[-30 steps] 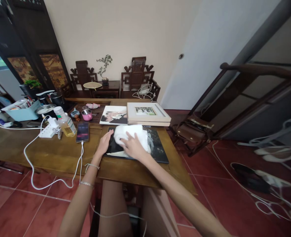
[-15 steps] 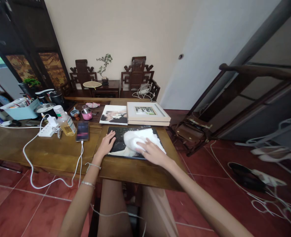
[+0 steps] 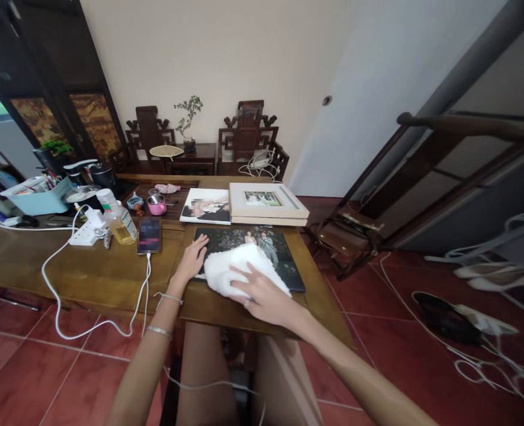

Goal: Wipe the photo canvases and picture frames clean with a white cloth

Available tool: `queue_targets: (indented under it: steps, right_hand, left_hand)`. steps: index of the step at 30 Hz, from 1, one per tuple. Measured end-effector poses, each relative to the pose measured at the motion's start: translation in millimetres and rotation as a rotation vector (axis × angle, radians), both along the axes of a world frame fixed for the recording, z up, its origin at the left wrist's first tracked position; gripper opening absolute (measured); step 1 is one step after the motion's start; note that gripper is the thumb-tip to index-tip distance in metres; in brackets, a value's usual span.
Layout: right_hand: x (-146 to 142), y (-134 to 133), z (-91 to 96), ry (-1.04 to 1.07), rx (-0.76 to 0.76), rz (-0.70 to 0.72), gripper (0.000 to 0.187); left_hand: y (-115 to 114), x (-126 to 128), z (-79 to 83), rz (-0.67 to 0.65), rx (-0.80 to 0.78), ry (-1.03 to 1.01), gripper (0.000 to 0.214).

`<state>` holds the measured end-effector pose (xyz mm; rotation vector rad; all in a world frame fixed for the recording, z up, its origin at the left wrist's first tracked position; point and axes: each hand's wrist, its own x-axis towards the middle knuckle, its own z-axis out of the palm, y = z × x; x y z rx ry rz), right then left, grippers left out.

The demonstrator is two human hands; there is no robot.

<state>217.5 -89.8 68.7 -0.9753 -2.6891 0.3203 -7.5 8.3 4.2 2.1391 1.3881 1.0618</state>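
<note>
A dark photo panel [image 3: 289,266] showing two people lies flat on the wooden table [image 3: 328,302] in front of me. My left hand [image 3: 193,257] rests open on the panel's left edge, fingers stretched forward. Under my right hand [image 3: 264,297] is a white cloth [image 3: 221,267], pressed onto the lower middle of the panel and reaching its near edge. The fingers of that hand are partly spread over the cloth and grip it from above. The cloth covers much of the picture's lower part.
Behind the panel lie a photo book [image 3: 202,198] and a stack of framed pictures [image 3: 268,204]. To the left are a phone [image 3: 148,235] on a cable, a bottle [image 3: 118,222], a power strip [image 3: 84,235] and a pink cup [image 3: 156,205]. A chair [image 3: 350,231] holds a brown bag.
My right hand has drawn the white cloth toward me and slightly left, uncovering the two people in the picture. The left hand stays in place.
</note>
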Motion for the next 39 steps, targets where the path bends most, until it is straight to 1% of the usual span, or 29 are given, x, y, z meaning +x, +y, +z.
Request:
queue_targets:
  steps: [2,4,6,8,12,15,17,19,21,25,27,29,30,32,35,37,39]
  right_hand:
    - [16,5,-0.5,-0.013,-0.015,-0.083,0.029]
    - [25,23,-5.2,-0.032,-0.006,-0.215,0.033]
    - [24,48,-11.1,-0.022,0.005,-0.328,0.036]
    - [12,74,-14.4,0.025,-0.010,-0.384,0.037]
    - [-36,116,-9.6,0.113,-0.051,-0.355,0.037]
    - [-69,135,-4.6,0.146,-0.078,-0.320,0.037]
    - [-76,140,-4.4,0.163,-0.096,-0.326,0.039]
    - [-69,140,-6.6,0.177,-0.108,-0.348,0.043]
    - [-46,138,-9.7,0.185,-0.116,-0.382,0.047]
    - [23,131,-14.6,0.180,-0.116,-0.479,0.053]
    - [55,127,-16.3,0.170,-0.104,-0.531,0.051]
    - [75,117,-18.1,0.151,-0.097,-0.546,0.046]
    - [81,108,-18.8,0.129,-0.088,-0.527,0.043]
    - [85,83,-19.0,0.067,-0.057,-0.442,0.037]
    - [78,31,-14.1,-0.004,-0.017,-0.273,0.035]
    - [72,-1,-9.0,-0.023,-0.037,-0.176,0.034]
    - [71,-18,-6.2,-0.046,-0.073,-0.129,0.033]
  left_hand:
    - [0,1,-0.2,-0.012,0.012,0.025,0.036]
    - [-1,1,-0.2,-0.009,0.020,0.033,0.036]
    - [-1,1,0.0,-0.006,0.025,0.030,0.036]
    - [0,1,0.1,-0.005,0.022,0.029,0.036]
    - [1,0,-0.6,0.000,0.020,0.041,0.035]
    - [2,-2,-1.4,-0.002,0.047,0.041,0.034]
    - [2,-2,-1.4,-0.007,0.053,0.035,0.034]
    - [1,-2,-0.9,-0.011,0.046,0.026,0.034]
    - [1,-1,-0.1,-0.011,0.035,0.022,0.034]
    - [-1,-1,1.2,-0.008,0.024,0.022,0.036]
    - [-1,0,1.6,-0.004,0.025,0.013,0.035]
    - [0,-1,1.9,0.002,0.025,0.003,0.034]
    - [0,-1,2.0,0.004,0.024,0.000,0.034]
    - [1,-1,2.0,0.003,0.021,-0.001,0.035]
    - [2,-1,1.1,-0.003,0.018,0.004,0.035]
    - [3,-1,-0.1,-0.004,0.018,0.010,0.035]
    - [3,-1,-1.3,-0.003,0.016,0.017,0.035]
